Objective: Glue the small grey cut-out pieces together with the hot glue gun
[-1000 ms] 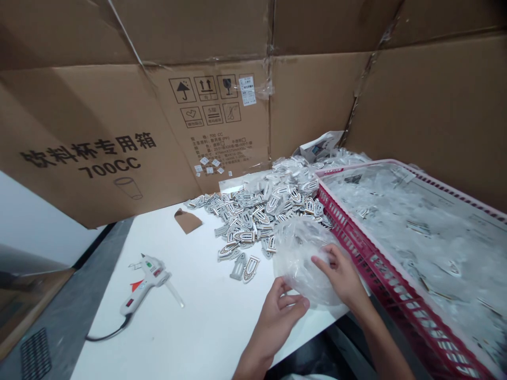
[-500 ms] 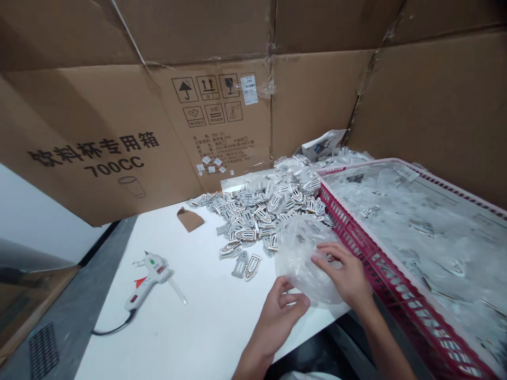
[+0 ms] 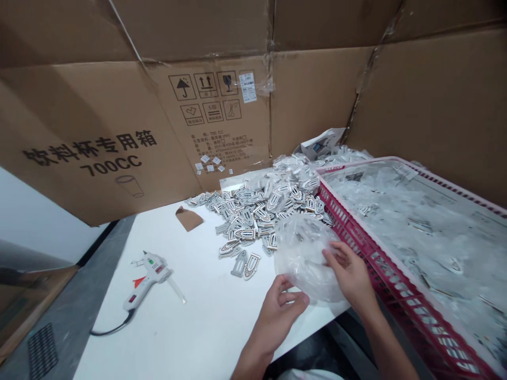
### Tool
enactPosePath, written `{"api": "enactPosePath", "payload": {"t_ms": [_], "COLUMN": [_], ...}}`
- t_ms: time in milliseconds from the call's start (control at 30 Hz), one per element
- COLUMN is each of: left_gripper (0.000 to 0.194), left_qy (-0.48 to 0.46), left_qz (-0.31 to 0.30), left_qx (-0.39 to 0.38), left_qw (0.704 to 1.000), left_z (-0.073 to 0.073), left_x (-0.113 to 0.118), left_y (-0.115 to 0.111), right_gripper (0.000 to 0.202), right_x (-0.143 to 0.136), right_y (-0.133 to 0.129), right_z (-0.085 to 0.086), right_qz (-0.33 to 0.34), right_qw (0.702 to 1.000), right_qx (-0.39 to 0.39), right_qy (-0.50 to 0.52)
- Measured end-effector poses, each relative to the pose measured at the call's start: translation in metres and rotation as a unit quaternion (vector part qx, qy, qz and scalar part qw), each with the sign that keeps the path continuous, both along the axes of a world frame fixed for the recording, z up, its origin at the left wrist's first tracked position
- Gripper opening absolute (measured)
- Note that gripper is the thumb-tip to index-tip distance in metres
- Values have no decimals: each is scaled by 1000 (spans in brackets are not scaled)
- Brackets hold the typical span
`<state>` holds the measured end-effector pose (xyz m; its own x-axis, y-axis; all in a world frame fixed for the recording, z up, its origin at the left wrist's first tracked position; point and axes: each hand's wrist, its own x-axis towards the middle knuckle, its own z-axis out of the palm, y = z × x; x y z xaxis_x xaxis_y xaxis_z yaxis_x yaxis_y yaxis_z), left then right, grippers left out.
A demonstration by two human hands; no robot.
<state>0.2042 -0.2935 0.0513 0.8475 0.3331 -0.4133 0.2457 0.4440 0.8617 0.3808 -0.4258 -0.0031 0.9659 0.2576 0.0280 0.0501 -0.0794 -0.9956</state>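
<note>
A clear, crumpled plastic bag [image 3: 303, 258] lies at the table's front right, beside the pile of small grey-and-white metal pieces [image 3: 253, 211]. My right hand [image 3: 352, 274] pinches the bag's right side between thumb and fingers. At its lower left edge, my left hand [image 3: 281, 311] has its fingers curled around the film, the thumb pointing right. What lies inside the bag is hard to make out. Two loose arch-shaped pieces [image 3: 251, 266] rest just left of the bag, apart from the pile.
On the white table [image 3: 166, 343] a glue gun [image 3: 148, 279] lies at left with its cord, near a brown cardboard scrap [image 3: 189, 219]. A pink plastic basket [image 3: 356, 237] full of bagged pieces stands at right. Large cardboard [image 3: 222, 31] walls the back.
My right hand has shifted slightly right and its fingers have closed in on the bag. My left hand stays nearly where it was. The view has moved a little.
</note>
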Motion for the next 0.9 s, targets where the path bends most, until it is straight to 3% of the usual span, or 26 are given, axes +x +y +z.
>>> {"api": "enactPosePath", "payload": {"t_ms": [167,333,433,533,633,733,900], "left_gripper": [62,60,61,61,64,66,62], "left_qy": [-7,-9,-5,-8,-4,0,-7], "left_qz": [-5,-15,-20,-22,-19,-14,-5], "left_qx": [5,13,21,23,22,22,19], "left_qw": [1000,1000,1000,999,1000,1000,1000], "left_z": [0,-1,-2,-2,-3,-1,4], "left_x": [1,2,3,4,4,4,5], "left_y": [0,0,0,-2,-3,-4,-6], "right_gripper": [52,40,30,21,20,18,16], "right_x": [-7,-10,-7,-5,-5,-5,-6], "right_y": [4,7,8,10,13,15,19], "right_z": [4,22,32,38,41,42,43], "right_qz": [-59,-83,-64,-23,-6,-5,61], "right_qw": [984,945,920,914,914,892,884], "right_qx": [132,238,288,312,315,339,346], "right_qy": [103,207,257,258,257,301,309]}}
